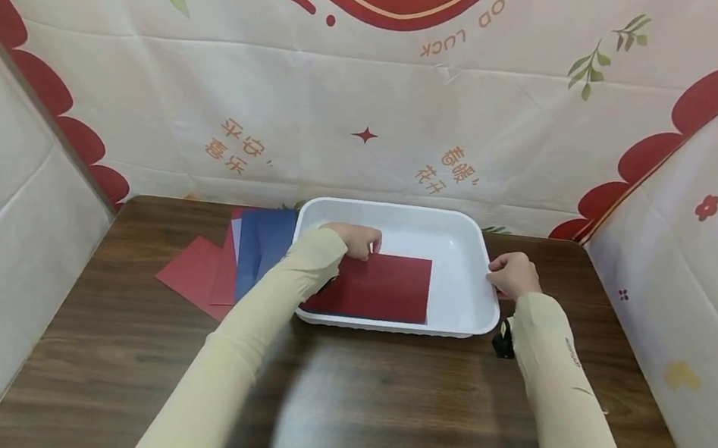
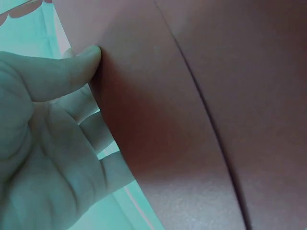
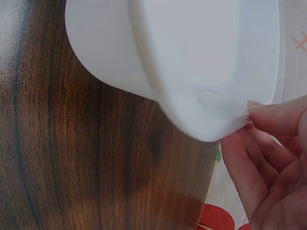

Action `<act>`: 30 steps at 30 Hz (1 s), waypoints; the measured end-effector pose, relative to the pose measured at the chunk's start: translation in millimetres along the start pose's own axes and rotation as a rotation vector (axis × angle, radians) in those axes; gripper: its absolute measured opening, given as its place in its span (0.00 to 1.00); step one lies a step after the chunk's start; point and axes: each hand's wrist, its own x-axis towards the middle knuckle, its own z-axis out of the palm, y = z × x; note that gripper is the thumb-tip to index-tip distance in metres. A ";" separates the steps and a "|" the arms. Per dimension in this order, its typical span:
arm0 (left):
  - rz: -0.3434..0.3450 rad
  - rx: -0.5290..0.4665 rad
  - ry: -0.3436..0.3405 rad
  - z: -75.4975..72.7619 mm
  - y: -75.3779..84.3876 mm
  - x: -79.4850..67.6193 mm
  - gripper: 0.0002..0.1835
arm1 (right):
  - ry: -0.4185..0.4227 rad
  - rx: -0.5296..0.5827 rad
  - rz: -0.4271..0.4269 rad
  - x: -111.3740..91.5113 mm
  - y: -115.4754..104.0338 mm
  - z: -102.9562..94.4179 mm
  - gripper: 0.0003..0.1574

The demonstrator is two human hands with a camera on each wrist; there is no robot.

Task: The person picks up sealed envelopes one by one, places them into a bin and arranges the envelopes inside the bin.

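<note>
A white plastic tray (image 1: 460,288) sits at the back middle of the table. Inside its left part lies a dark red sheet of paper (image 1: 391,290), with a thin dark blue edge showing beneath. My left hand (image 1: 357,239) reaches over the tray and pinches the red sheet's edge. The left wrist view shows the thumb (image 2: 79,72) on the sheet's face and the other fingers behind; a dark line, like an overlapping edge, crosses the paper. At the tray's right side, my right hand (image 1: 515,275) grips the rim (image 3: 206,132) between thumb and fingers.
Left of the tray, red sheets (image 1: 193,273) and a blue sheet (image 1: 260,241) lie fanned and overlapping, with a pale one between. A printed cloth wall (image 1: 320,111) rises behind the wooden table (image 1: 388,412), and pale cloth walls stand at both sides.
</note>
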 end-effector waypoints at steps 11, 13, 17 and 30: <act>-0.024 0.020 -0.011 8.9 8.5 -3.9 0.10 | -0.001 0.010 0.021 0.6 1.9 1.0 0.19; -0.022 0.042 -0.011 9.7 8.4 -3.9 0.10 | 0.004 0.009 0.014 1.7 2.5 0.9 0.18; -0.011 0.082 -0.001 10.5 9.1 -6.7 0.12 | 0.013 0.001 0.000 3.8 3.4 1.2 0.18; 0.002 0.185 0.058 13.2 12.7 -9.9 0.12 | 0.020 -0.006 0.007 4.0 4.3 2.1 0.18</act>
